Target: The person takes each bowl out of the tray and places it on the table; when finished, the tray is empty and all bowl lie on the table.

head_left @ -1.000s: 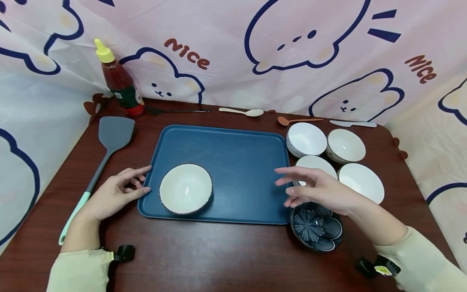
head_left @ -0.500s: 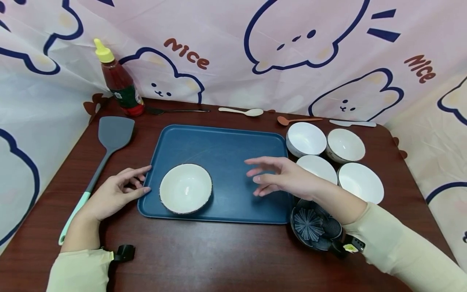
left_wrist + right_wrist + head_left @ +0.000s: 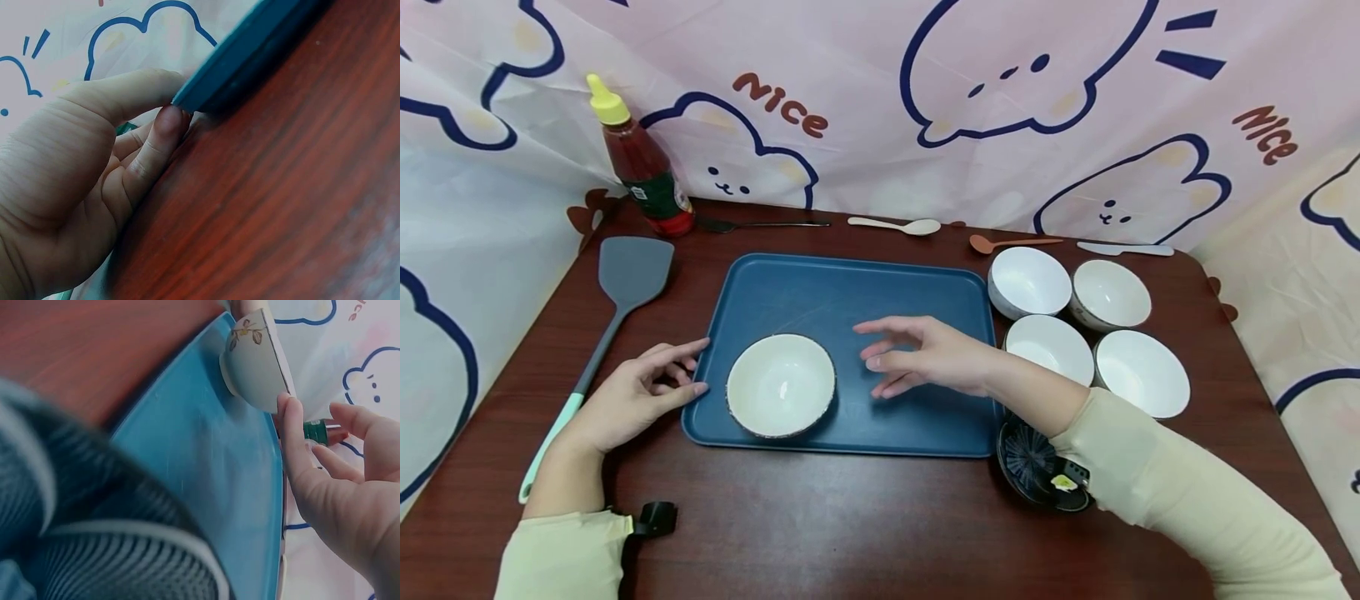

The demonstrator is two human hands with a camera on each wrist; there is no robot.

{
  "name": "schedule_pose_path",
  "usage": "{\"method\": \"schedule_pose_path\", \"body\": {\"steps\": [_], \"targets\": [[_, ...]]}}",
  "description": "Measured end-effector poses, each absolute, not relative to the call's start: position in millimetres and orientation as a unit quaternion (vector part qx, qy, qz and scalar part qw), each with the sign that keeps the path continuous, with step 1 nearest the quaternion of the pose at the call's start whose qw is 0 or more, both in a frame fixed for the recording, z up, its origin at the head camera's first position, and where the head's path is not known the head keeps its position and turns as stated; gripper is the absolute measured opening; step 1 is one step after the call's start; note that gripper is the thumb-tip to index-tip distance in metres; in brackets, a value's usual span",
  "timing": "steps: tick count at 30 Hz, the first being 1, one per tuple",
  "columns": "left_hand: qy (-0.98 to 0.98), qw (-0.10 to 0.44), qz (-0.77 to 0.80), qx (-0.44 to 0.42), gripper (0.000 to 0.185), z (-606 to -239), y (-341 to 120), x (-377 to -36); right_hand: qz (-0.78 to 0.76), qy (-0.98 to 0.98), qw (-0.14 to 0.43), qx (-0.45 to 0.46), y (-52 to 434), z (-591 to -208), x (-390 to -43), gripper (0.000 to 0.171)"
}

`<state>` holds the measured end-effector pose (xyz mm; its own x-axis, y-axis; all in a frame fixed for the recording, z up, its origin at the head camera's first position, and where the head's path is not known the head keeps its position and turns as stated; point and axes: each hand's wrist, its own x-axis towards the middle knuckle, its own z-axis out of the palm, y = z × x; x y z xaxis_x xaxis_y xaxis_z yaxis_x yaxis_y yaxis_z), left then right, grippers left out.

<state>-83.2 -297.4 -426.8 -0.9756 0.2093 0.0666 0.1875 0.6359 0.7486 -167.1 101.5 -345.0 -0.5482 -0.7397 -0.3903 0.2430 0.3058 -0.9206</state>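
Dark wood table [image 3: 865, 525], cartoon curtain [image 3: 865, 108] behind. Blue tray [image 3: 880, 292] centre; left hand [image 3: 632, 396] touches its edge, fingers relaxed; right hand [image 3: 925, 354] spread, empty, above tray beside white bowl [image 3: 781, 385].

Both arms wear pale cream long sleeves [image 3: 1157, 492] ending at the wrists, each with a small black strapped device [image 3: 655, 518], while both hands are bare.

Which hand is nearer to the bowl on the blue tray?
Left. The left hand touches the tray edge just left of the bowl; the right hand hovers over the tray, farther right of it.
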Motion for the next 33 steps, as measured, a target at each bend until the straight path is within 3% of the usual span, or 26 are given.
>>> {"method": "schedule_pose_path", "body": {"steps": [15, 21, 33], "targets": [[0.902, 0.014, 0.416, 0.114, 0.054, -426, -298, -82, -0.554, 0.649, 0.487, -0.184, 61, -355, -164, 0.057], [0.904, 0.014, 0.413, 0.11, 0.053, -424, -298, -82, -0.563, 0.636, 0.497, -0.178, 51, -366, -162, 0.065], [0.901, 0.019, 0.42, 0.109, 0.053, -425, -298, -82, -0.593, 0.625, 0.479, -0.164, 44, -371, -154, 0.068]]}}
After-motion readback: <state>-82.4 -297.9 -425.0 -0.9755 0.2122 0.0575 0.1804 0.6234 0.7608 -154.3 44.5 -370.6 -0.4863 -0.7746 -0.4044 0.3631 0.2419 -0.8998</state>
